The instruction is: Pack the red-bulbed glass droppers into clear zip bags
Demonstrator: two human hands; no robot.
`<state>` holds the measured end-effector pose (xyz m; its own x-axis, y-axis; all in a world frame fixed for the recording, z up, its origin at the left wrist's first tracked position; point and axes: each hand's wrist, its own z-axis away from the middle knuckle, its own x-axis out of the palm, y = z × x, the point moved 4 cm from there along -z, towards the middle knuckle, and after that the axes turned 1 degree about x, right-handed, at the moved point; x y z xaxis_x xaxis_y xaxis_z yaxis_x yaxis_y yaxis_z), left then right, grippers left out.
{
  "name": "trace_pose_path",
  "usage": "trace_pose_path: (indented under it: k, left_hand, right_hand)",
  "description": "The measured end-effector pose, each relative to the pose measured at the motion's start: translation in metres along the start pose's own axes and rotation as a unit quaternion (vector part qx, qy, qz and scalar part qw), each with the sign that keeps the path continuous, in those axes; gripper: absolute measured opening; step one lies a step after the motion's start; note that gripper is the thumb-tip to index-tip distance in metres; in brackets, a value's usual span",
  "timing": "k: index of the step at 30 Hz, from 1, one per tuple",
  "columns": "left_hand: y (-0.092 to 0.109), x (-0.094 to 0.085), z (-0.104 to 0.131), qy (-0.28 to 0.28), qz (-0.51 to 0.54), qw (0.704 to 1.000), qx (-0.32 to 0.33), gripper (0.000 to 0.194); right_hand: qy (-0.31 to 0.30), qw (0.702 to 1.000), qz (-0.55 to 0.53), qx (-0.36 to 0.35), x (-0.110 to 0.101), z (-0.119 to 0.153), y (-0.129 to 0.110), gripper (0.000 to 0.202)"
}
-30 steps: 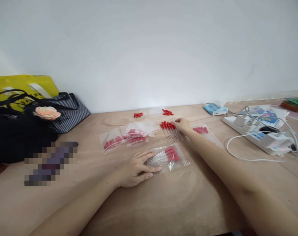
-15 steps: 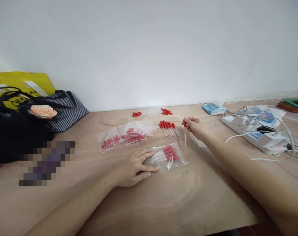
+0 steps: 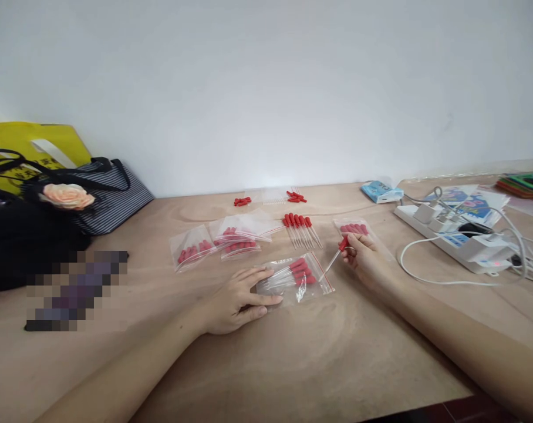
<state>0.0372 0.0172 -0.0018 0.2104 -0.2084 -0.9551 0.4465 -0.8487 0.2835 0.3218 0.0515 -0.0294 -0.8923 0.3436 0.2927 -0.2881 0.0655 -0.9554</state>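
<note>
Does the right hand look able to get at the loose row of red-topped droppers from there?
Probably yes: the loose row of droppers lies near the right hand and nothing seems to block the way, though it holds one dropper.

Looks like home: striped bag (image 3: 112,208), power strip (image 3: 451,241), table (image 3: 293,358)

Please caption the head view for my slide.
Left hand rests on a clear bag; right hand holds a red-topped dropper tilted toward it.

I see a clear zip bag (image 3: 302,292) lying flat just below the frame's centre, red line along its right edge, red-bulbed droppers (image 3: 299,274) inside, bulbs rightward. A single dropper (image 3: 332,262) slants down-left, red bulb uppermost, tip at that edge.
</note>
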Motion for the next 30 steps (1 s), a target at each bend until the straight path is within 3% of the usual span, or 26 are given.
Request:
trace_pose_path:
  k: [6, 14, 23, 30]
  left_hand:
    - [-0.001, 0.001, 0.000, -0.004, -0.003, 1.000, 0.001, 0.033]
    - [-0.001, 0.000, -0.001, -0.001, 0.001, 1.000, -0.004, 0.033]
    - [-0.003, 0.002, 0.001, -0.009, 0.008, 1.000, -0.014, 0.033]
    - [-0.004, 0.003, 0.002, -0.009, 0.014, 1.000, -0.025, 0.033]
  right_hand:
    - [0.048, 0.996, 0.008, -0.070, -0.016, -0.008, -0.008, 0.037]
    - [-0.003, 1.000, -0.001, -0.008, -0.001, 0.007, 0.004, 0.033]
    - [-0.160, 0.981, -0.051, 0.097, 0.010, 0.038, 0.008, 0.025]
    - [-0.343, 0.921, 0.092, 0.161, 0.013, 0.044, 0.009, 0.026]
